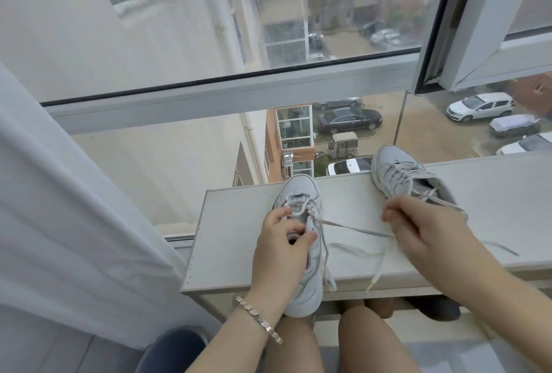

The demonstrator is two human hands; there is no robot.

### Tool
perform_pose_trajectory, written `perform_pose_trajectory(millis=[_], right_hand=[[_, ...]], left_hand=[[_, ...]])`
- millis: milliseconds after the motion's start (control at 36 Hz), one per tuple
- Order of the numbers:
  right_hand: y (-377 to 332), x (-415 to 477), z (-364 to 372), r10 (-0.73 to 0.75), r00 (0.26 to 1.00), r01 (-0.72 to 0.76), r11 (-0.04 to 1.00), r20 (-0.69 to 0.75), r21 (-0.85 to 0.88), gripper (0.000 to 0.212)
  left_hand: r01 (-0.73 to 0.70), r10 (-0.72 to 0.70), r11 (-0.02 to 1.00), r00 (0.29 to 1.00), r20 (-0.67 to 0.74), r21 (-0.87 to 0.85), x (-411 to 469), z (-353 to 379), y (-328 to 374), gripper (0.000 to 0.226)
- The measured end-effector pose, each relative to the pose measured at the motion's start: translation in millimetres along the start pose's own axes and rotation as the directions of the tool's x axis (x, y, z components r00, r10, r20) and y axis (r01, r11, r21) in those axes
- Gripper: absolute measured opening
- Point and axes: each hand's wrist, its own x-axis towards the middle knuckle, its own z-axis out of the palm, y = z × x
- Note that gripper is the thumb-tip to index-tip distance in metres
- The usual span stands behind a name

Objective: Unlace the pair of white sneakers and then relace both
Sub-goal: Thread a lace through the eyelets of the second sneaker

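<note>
Two white sneakers sit on a pale shelf top by the window. The near sneaker points away from me, its heel hanging over the front edge. My left hand grips its tongue and collar. A white lace runs taut from its upper eyelets rightward to my right hand, whose curled fingers pinch it. More loose lace lies slack on the shelf. The far sneaker stands at the back right, still laced, with its ends loose.
A large window with a grey frame rises right behind the shelf. A white curtain hangs at the left. My bare knees sit under the shelf's front edge. A dark blue object lies on the floor at lower left.
</note>
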Motion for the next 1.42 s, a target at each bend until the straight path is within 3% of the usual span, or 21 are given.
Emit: perform_pose_trajectory(millis=[56, 83, 167, 361, 417, 472, 556, 611, 694, 778, 917, 1028, 1194, 1250, 1306, 1417], right_hand=[[5.0, 9.2, 9.2, 0.191, 0.964, -0.144, 0.959, 0.183, -0.246, 0.013], [4.4, 13.0, 14.7, 0.231, 0.939, -0.135, 0.929, 0.255, -0.343, 0.025], [-3.6, 24.6, 34.9, 0.185, 0.925, -0.095, 0.958, 0.333, -0.269, 0.047], [-8.5, 40.8, 72.1, 0.109, 0.924, 0.002, 0.957, 0.365, -0.289, 0.033], [-7.9, 36.1, 71.4, 0.01, 0.955, 0.037, 0.988, 0.297, -0.151, 0.027], [-14.5, 29.2, 62.9, -0.039, 0.977, 0.006, 0.988, 0.212, 0.154, 0.027], [-28.2, 18.9, 41.2, -0.081, 0.99, -0.007, 0.789, 0.116, 0.614, 0.036], [-26.6, 16.5, 27.3, -0.103, 0.99, 0.003, 0.705, 0.098, 0.709, 0.031], [-11.1, 15.1, 18.6, -0.003, 0.984, -0.124, 0.702, 0.178, 0.702, 0.036], [2.8, 15.0, 18.5, 0.097, 0.962, -0.23, 0.789, 0.254, 0.57, 0.047], [11.6, 25.0, 30.1, 0.298, 0.845, -0.434, 0.868, 0.444, 0.242, 0.029], [16.1, 39.5, 53.4, 0.258, 0.888, -0.287, 0.958, 0.381, 0.022, 0.015], [16.0, 42.1, 73.2, 0.213, 0.837, -0.192, 0.977, 0.504, -0.094, 0.013], [16.5, 41.4, 71.8, 0.195, 0.837, -0.178, 0.981, 0.511, -0.082, 0.023], [14.2, 41.8, 65.5, 0.219, 0.847, -0.265, 0.964, 0.485, 0.028, 0.026], [2.6, 50.2, 48.8, 0.294, 0.817, -0.498, 0.794, 0.497, 0.348, 0.028]], left_hand=[[0.001, -0.001, 1.0, 1.0, -0.006, 0.001, -0.4, 0.6, 1.4, 0.012], [0.0, 0.0, 1.0, 1.0, -0.005, 0.0, -0.9, 0.1, 2.3, 0.012], [-0.008, 0.008, 1.0, 1.0, 0.012, -0.002, -1.5, -2.7, 4.7, 0.013], [-0.004, 0.003, 1.0, 0.994, 0.109, 0.011, -0.2, -12.4, 3.7, 0.003], [-0.007, 0.007, 1.0, 0.996, 0.091, 0.003, -0.2, -12.8, 3.0, 0.005], [-0.014, 0.014, 1.0, 0.998, 0.068, -0.002, -0.1, -10.3, 2.9, 0.007], [0.0, 0.001, 0.999, 0.999, 0.039, -0.033, 2.5, -5.7, 3.7, 0.003], [0.016, -0.015, 0.999, 1.0, 0.023, -0.046, 4.8, -4.1, 5.7, 0.004], [-0.001, 0.001, 1.0, 1.0, 0.023, -0.018, 3.6, -1.7, 8.5, 0.012], [0.0, 0.0, 1.0, 1.0, 0.009, -0.005, 1.3, -0.8, 9.0, 0.013], [0.016, -0.017, 0.999, 0.999, 0.029, 0.027, -2.9, -3.1, 9.4, 0.007], [0.021, -0.024, 0.999, 0.997, 0.079, 0.037, -8.1, -5.5, 9.7, 0.011], [0.004, -0.008, 1.0, 0.992, 0.129, 0.029, -9.7, -12.1, 6.1, 0.024], [-0.002, 0.0, 1.0, 0.992, 0.123, 0.016, -8.6, -15.0, 4.1, 0.032], [-0.003, 0.003, 1.0, 0.993, 0.116, 0.002, -8.9, -16.1, 4.5, 0.036], [0.005, -0.004, 1.0, 0.994, 0.111, -0.003, -10.9, -14.1, 6.9, 0.028]])
